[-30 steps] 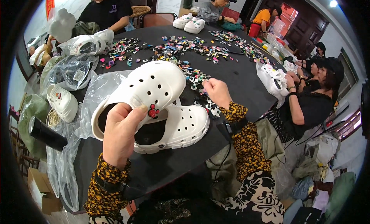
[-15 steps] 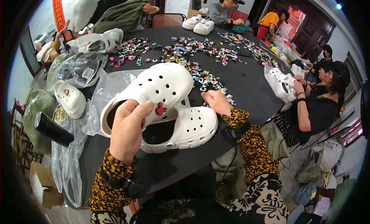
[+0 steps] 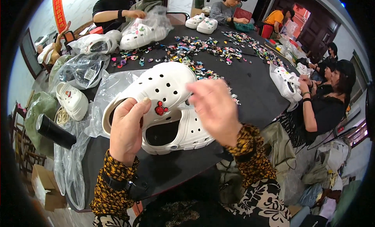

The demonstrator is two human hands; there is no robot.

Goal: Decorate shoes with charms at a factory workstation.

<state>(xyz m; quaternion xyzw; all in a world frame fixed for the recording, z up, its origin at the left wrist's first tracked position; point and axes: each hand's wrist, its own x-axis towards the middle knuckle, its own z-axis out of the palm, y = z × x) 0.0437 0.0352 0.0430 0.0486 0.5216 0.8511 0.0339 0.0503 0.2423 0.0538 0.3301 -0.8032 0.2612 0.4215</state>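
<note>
My left hand (image 3: 129, 127) grips a white clog (image 3: 166, 84) by its side, thumb on the outside, holding it tilted above the table. A red charm (image 3: 160, 108) sits on the held clog near my thumb. Beneath it, a second white clog (image 3: 190, 137) rests on the black table, partly covered by my right hand. My right hand (image 3: 215, 112) is raised beside the held clog's toe. Motion smears its fingers, so whether they hold anything cannot be made out. Many loose colourful charms (image 3: 195, 51) are strewn beyond the clogs.
Clear plastic bags (image 3: 80, 71), a white clog (image 3: 72, 102) and a black cylinder (image 3: 56, 131) lie at left. Across the table, a person's hand (image 3: 134, 14) touches bagged white clogs (image 3: 140, 35). Another white pair (image 3: 206, 26) stands at the back. People work along the right side.
My right hand has risen from among the charms and moved left to the held clog's toe. The person across has brought bagged white clogs onto the table.
</note>
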